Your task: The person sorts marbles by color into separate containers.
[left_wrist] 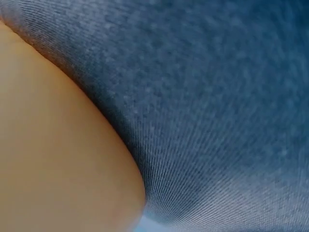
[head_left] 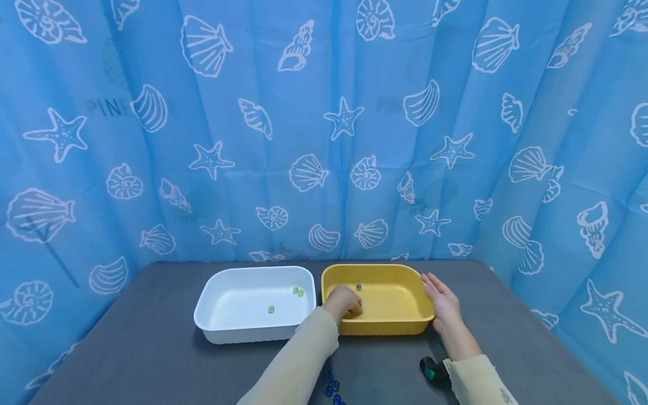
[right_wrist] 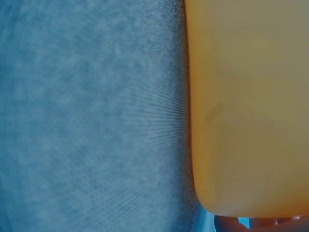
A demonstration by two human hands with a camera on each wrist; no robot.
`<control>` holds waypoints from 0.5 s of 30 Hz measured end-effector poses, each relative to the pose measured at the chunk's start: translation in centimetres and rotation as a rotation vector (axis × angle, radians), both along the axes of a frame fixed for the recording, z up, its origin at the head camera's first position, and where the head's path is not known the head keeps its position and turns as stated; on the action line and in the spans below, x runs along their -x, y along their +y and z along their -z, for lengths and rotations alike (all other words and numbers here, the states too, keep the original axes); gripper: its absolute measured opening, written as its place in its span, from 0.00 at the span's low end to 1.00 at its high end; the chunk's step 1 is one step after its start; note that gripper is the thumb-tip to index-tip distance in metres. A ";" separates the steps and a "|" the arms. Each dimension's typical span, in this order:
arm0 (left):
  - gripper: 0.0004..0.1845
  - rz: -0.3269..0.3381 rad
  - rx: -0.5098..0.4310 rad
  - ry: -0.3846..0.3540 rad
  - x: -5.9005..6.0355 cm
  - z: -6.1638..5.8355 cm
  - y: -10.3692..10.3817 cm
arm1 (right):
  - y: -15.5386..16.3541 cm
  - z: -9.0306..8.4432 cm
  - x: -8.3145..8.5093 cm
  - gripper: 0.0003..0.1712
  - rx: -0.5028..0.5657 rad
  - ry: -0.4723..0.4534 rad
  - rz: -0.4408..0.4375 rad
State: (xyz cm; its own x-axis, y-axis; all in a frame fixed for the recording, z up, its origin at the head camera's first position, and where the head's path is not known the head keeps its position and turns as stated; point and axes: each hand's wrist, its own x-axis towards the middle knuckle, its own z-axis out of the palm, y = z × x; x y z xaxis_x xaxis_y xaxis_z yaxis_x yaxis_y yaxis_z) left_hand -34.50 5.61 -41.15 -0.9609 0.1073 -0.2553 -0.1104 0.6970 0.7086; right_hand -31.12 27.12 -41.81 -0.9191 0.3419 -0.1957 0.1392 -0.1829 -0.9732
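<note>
A yellow tray [head_left: 405,325] and a white tray [head_left: 243,334] stand side by side on the grey table [head_left: 152,349]. My left hand [head_left: 345,302] reaches into the yellow tray's near left corner with its fingers curled down; what lies under them is hidden. A dark blue bead [head_left: 358,287] lies on that tray's floor just beyond the hand. My right hand [head_left: 442,298] rests flat against the tray's right outer wall, fingers straight. Three green beads [head_left: 297,291] lie in the white tray. The wrist views show only the yellow tray wall [left_wrist: 58,145] [right_wrist: 251,106] and table cloth.
Several blue beads [head_left: 332,389] lie on the table by my left sleeve. A small black and green device [head_left: 432,369] sits at my right wrist. A blue curtain [head_left: 324,140] with shell prints closes off the table's back and sides.
</note>
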 end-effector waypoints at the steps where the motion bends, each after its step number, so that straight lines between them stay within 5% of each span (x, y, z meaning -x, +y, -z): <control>1: 0.10 -0.019 -0.050 0.000 0.0 0.1 -0.1 | 0.0 0.0 0.0 0.31 0.002 0.001 -0.001; 6: 0.10 -0.078 -0.319 0.056 0.2 0.2 -0.3 | 0.0 -0.1 0.0 0.31 0.006 -0.005 0.001; 15: 0.09 -0.055 -0.488 0.242 -0.9 -1.4 -1.5 | 0.0 -0.1 0.0 0.31 -0.001 -0.008 0.008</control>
State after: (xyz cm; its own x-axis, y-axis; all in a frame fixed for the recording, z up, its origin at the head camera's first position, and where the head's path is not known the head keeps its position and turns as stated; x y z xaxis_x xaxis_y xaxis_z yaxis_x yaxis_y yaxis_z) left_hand -33.65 4.15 -39.71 -0.9936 0.1058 0.0406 0.0688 0.2785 0.9580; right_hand -31.09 27.09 -41.72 -0.9148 0.3495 -0.2024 0.1452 -0.1830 -0.9723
